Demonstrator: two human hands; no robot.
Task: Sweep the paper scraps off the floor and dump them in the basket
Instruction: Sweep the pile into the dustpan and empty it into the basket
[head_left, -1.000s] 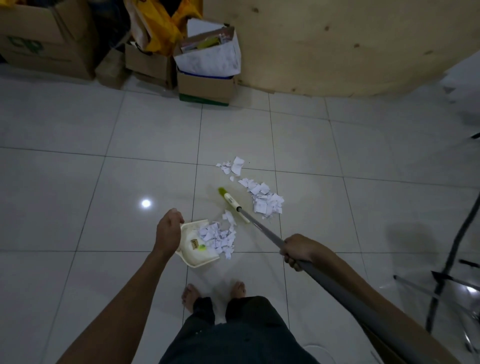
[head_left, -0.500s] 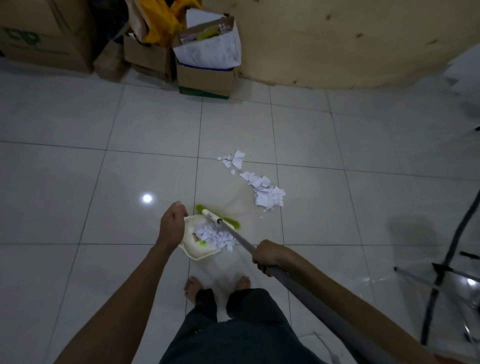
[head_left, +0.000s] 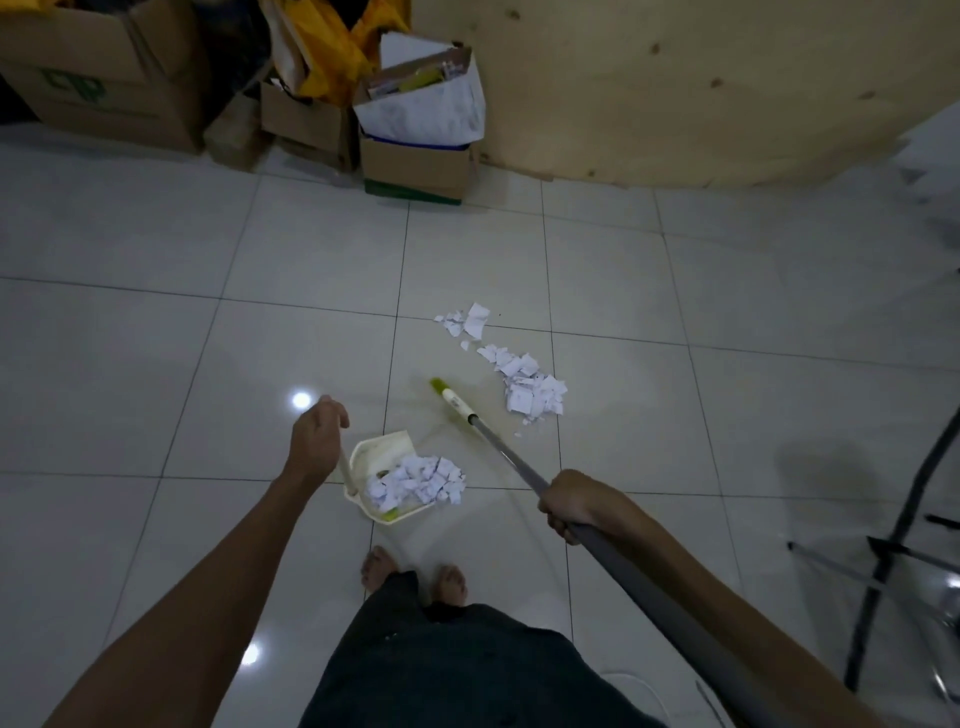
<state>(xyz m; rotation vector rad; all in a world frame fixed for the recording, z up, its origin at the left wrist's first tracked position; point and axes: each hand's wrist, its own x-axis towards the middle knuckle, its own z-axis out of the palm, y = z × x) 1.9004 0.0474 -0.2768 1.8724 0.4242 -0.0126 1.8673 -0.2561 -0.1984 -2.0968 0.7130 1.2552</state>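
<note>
A cream dustpan (head_left: 383, 451) sits on the white tile floor before my bare feet, with a heap of paper scraps (head_left: 415, 480) in it. My left hand (head_left: 315, 441) grips its upright handle. My right hand (head_left: 574, 503) grips the grey pole of a broom (head_left: 457, 404), whose green head sits between the dustpan and a pile of loose paper scraps (head_left: 530, 385). A smaller cluster of scraps (head_left: 467, 322) lies farther off. No basket is in view.
Cardboard boxes (head_left: 415, 156) with papers and yellow bags stand along the far wall, with a large box (head_left: 104, 78) at far left. A plywood panel (head_left: 675, 88) leans at the back right. Black and metal stand legs (head_left: 893, 545) cross the floor at right.
The broom head has swung out of the dustpan and back toward the loose pile. More scraps now lie in the dustpan. My left hand still holds the dustpan handle.
</note>
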